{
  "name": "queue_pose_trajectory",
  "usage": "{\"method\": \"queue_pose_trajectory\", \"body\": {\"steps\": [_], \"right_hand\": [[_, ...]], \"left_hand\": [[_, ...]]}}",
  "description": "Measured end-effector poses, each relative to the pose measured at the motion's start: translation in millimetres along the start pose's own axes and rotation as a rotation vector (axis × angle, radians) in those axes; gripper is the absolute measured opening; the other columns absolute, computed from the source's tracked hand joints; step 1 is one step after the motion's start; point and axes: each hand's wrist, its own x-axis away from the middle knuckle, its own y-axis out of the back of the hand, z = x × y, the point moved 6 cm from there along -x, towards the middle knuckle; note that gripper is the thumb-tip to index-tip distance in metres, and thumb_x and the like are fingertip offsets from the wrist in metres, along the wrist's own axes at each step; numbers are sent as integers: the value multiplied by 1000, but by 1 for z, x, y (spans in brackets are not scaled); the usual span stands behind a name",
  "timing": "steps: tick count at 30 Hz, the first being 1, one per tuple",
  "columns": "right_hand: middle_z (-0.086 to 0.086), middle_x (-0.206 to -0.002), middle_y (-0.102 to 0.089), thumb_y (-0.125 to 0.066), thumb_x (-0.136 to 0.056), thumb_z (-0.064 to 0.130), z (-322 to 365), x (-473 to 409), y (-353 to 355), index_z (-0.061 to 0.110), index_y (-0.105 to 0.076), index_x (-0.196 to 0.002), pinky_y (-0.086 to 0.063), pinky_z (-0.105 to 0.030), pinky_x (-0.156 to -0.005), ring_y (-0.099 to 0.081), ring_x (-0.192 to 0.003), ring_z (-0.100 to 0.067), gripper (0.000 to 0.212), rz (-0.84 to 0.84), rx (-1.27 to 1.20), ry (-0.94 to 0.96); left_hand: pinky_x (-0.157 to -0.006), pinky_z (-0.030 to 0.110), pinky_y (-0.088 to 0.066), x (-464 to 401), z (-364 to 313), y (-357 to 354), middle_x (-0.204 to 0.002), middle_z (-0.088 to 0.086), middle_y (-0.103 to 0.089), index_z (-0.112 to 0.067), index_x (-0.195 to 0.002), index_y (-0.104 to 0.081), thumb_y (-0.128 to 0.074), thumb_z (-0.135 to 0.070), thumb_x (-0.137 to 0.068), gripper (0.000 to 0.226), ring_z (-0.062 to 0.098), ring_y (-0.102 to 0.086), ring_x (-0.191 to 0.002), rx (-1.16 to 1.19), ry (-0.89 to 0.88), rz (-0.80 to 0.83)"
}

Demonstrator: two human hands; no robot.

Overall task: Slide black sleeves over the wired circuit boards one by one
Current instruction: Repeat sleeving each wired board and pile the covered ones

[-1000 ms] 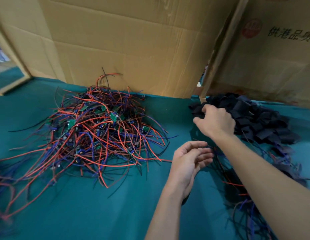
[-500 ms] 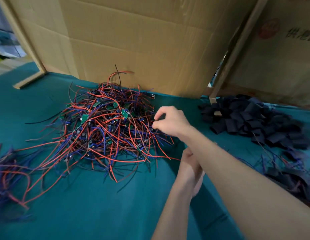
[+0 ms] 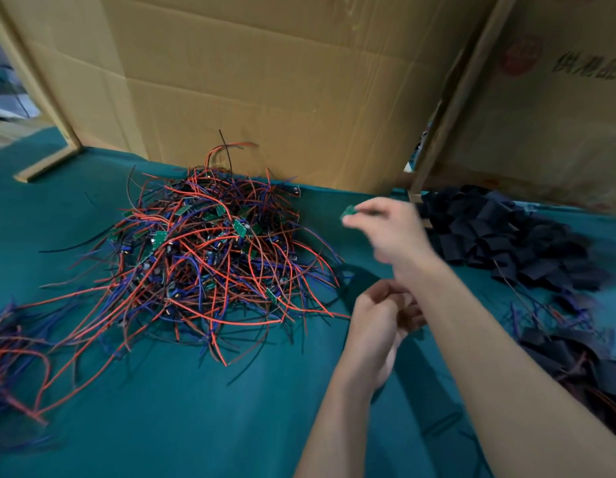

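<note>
Fingertips (image 3: 349, 218) of the right hand (image 3: 391, 236) pinch 1 small green circuit board (image 3: 349, 211) above the wire pile (image 3: 210, 257); light, rigid, best held by its edges. Left hand (image 3: 379, 322) curls blurred; grip unclear.

this looks like a small assembly workshop: a bench (image 3: 161, 426) under teal cloth carries a bulk heap of wired circuit boards (image 3: 210, 257) and a pile of black sleeves (image 3: 506, 236), with big cardboard cartons (image 3: 265, 81) as screens, one printed, blurred.
</note>
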Motion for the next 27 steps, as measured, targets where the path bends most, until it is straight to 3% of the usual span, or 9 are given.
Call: {"method": "queue_pose_trajectory", "body": {"steps": [3, 6, 8, 11, 14, 16, 19, 24, 27], "right_hand": [[13, -45, -43, -79, -81, 14, -11, 28, 45, 20, -68, -81, -24, -17, -35, -32, -36, -2, 13, -70, -381, -65], [4, -53, -56, -80, -83, 13, -27, 65, 67, 22, -73, -82, -41, -21, -53, -46, -50, -3, 11, -131, -79, 52], [9, -53, -54, -81, -80, 14, -37, 85, 69, 26, -74, -84, -39, -21, -57, -46, -50, -4, 15, -175, 175, 158], [21, -59, -58, -80, -79, 11, -42, 105, 66, 33, -73, -88, -36, -7, -56, -54, -53, -4, 24, -215, 292, 290], [23, -58, -58, -82, -76, 11, -51, 105, 72, 33, -74, -88, -37, -7, -58, -53, -53, -1, 26, -198, 242, 248], [18, -55, -56, -83, -76, 9, -62, 102, 76, 30, -76, -89, -37, -13, -55, -44, -49, -1, 25, -127, 88, 138], [15, -57, -59, -79, -80, -1, -75, 100, 73, 21, -77, -94, -34, -7, -45, -43, -44, 1, 25, -62, -215, 5], [10, -54, -56, -77, -84, 1, -84, 98, 74, 17, -77, -94, -32, -7, -43, -43, -41, 1, 18, -109, -277, -73], [10, -58, -62, -80, -86, 17, -87, 98, 72, 16, -77, -86, -35, -15, -50, -46, -47, 0, 4, -108, -179, -66]], "left_hand": [[-66, 28, -58, -3, 3, 0, -72, 11, -70, -5, -93, -60, -37, 8, -97, 27, 18, -66, -62, 67, 20, 27], [-62, 28, -59, -4, -2, 4, -74, 13, -70, -7, -98, -63, -41, -20, -105, 27, 20, -68, -63, 176, 16, 4], [-58, 26, -57, -5, -5, 7, -78, 11, -70, -8, -97, -67, -43, -32, -104, 35, 18, -67, -63, 176, 5, -31], [-68, 26, -55, -4, -4, 9, -83, 13, -70, -7, -91, -73, -51, -18, -101, 26, 19, -67, -72, 95, -45, -41], [-79, 27, -56, -2, -1, 8, -95, 17, -73, -2, -106, -69, -52, -3, -98, 19, 21, -71, -85, 28, -55, 11], [-78, 26, -58, -1, -3, 9, -95, 15, -74, -2, -110, -67, -54, 2, -96, 20, 20, -73, -86, 37, -61, 27], [-81, 28, -58, 1, -5, 8, -98, 16, -75, -4, -112, -63, -56, 7, -93, 22, 21, -74, -88, 28, -96, 13], [-93, 42, -57, 22, -27, 5, -101, 12, -74, -6, -100, -68, -61, 12, -89, 22, 31, -72, -97, -307, -398, -250], [-82, 50, -59, 60, -64, -2, -97, 2, -74, -21, -104, -73, -70, -11, -87, 19, 21, -73, -87, -623, -619, -328]]}}
